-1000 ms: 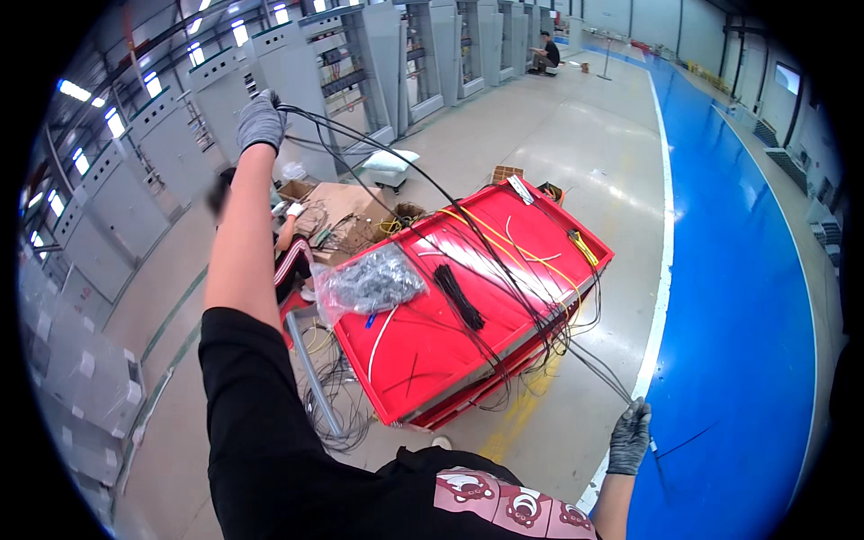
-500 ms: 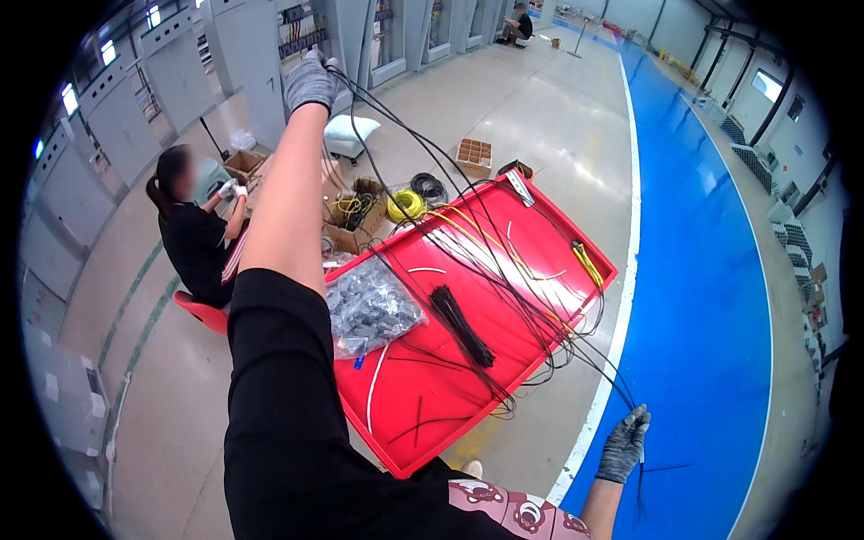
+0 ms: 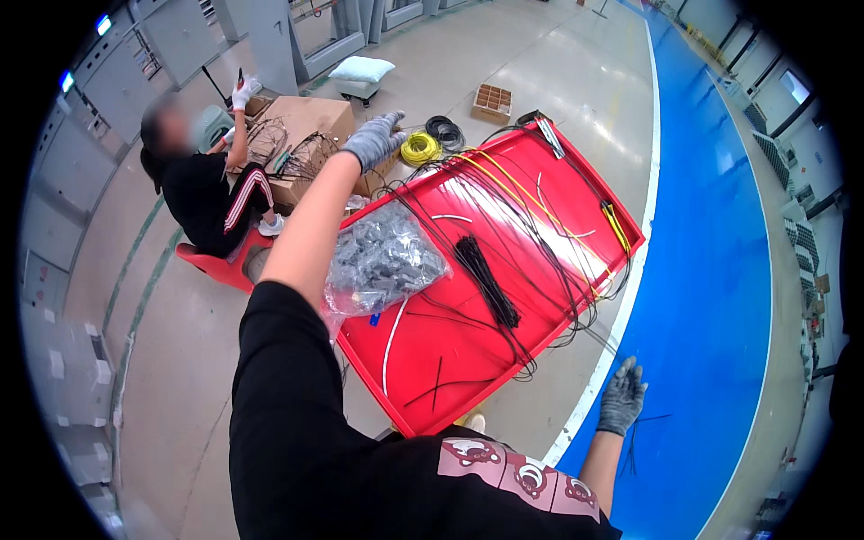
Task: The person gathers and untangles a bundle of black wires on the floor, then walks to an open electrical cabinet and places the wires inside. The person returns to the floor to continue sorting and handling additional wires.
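Observation:
My left hand (image 3: 373,141), in a grey glove, is raised over the far left corner of a red tray table (image 3: 450,410). Its fingers stretch out, and I see nothing in them. Off the table's right side, my gloved right hand (image 3: 623,396) has its fingers curled loosely around thin black wires (image 3: 632,450), whose ends hang below it. More black wires (image 3: 549,256) lie lengthwise across the table and loop over its right edge. A bundle of black cable ties (image 3: 486,282) lies mid-table, beside a clear bag of grey parts (image 3: 382,261).
Yellow wires (image 3: 513,186) cross the far part of the table. Beyond it are a yellow coil (image 3: 420,148), a black coil (image 3: 445,132) and a divided box (image 3: 492,101). A co-worker (image 3: 202,180) sits at left beside a cardboard box (image 3: 310,121). Grey cabinets (image 3: 270,49) stand behind.
My left hand has let go of the black wires and come down and to the right. The wires have dropped onto the table. My right hand has loosened and risen slightly.

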### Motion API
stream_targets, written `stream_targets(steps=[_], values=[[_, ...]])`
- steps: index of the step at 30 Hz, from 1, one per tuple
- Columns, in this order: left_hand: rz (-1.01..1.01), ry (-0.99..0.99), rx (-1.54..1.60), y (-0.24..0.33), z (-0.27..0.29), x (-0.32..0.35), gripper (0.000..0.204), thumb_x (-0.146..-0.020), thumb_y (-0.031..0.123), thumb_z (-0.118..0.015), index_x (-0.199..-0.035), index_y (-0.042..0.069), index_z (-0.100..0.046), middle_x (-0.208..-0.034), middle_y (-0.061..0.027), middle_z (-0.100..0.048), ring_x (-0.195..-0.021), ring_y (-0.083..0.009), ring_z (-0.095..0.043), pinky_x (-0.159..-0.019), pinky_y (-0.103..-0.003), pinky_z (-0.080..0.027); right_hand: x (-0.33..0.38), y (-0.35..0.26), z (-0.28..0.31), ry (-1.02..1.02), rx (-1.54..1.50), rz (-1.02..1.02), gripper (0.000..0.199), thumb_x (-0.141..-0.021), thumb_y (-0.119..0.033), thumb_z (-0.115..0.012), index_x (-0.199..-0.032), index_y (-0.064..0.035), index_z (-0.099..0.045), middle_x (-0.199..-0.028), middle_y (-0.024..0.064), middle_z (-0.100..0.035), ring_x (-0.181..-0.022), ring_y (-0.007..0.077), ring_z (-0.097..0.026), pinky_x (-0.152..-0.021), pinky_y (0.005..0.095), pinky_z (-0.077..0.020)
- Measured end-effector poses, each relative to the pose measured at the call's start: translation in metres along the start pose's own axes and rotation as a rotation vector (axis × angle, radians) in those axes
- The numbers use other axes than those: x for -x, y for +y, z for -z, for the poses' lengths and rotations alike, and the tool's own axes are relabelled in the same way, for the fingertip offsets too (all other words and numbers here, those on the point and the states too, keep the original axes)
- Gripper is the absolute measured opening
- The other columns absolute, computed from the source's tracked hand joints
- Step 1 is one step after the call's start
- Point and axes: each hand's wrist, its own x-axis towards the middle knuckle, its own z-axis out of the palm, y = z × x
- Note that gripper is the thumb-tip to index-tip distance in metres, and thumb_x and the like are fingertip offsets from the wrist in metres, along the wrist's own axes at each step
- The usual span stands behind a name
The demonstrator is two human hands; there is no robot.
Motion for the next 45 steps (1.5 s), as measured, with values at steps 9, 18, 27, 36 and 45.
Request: stream_targets(steps=[9, 18, 27, 36, 45], values=[[0.411, -0.249, 1.23, 0.142, -0.105, 0.203, 0.036, -0.087, 0.018, -0.06, -0.116, 0.004, -0.045, -0.099, -0.0057, -0.056, -0.09, -0.0116, -0.056, -0.076, -0.025, -0.049, -0.026, 0.007, -0.001, 0.002, -0.007, -0.112, 0.048, -0.094, -0.033, -0.04, -0.107, 0.0106, -0.055, -0.123, 0.0238, -0.051, -0.118, 0.0358, -0.046, -0.098, 0.0466, -0.0389], [0.531, 0.09, 2.115, 0.177, -0.164, 0.195, 0.021, -0.094, 0.024, -0.045, -0.107, 0.01, -0.053, -0.089, -0.0051, -0.061, -0.083, -0.0193, -0.059, -0.076, -0.033, -0.049, 0.035, 0.114, -0.056, 0.007, 0.711, -0.423, 0.038, -0.09, -0.036, -0.052, -0.11, -0.0029, -0.052, -0.113, 0.0136, -0.057, -0.096, 0.0262, -0.059, -0.085, 0.0352, -0.0477], [0.281, 0.288, 2.387, 0.204, -0.108, 0.215, 0.018, -0.091, 0.026, -0.05, -0.097, 0.01, -0.055, -0.068, 0.0025, -0.046, -0.057, -0.0092, -0.043, -0.053, -0.025, -0.039, 0.096, 0.214, -0.167, -0.843, 1.603, -0.295, 0.023, -0.091, -0.016, -0.051, -0.106, -0.0007, -0.056, -0.081, 0.0067, -0.057, -0.072, 0.0092, -0.051, -0.065, 0.0247, -0.0423], [0.214, 0.463, 2.268, 0.092, -0.05, 0.147, 0.025, -0.097, 0.024, -0.037, -0.1, 0.006, -0.054, -0.063, 0.0024, -0.044, -0.045, -0.0073, -0.035, -0.042, -0.023, -0.034, 0.118, 0.103, -0.12, -0.7, 1.465, -1.019, 0.022, -0.093, -0.017, -0.047, -0.099, 0.0006, -0.06, -0.075, 0.0038, -0.058, -0.071, 0.011, -0.054, -0.068, 0.0242, -0.0438], [-0.051, 0.462, 2.101, 0.157, -0.031, 0.186, 0.025, -0.093, 0.029, -0.048, -0.108, 0.009, -0.054, -0.066, 0.0032, -0.049, -0.046, -0.0055, -0.039, -0.041, -0.021, -0.036, 0.116, 0.064, 0.117, -0.512, 1.709, -1.124, 0.024, -0.09, -0.019, -0.052, -0.105, -0.0021, -0.062, -0.099, 0.0092, -0.065, -0.092, 0.0186, -0.057, -0.086, 0.0286, -0.0419]])
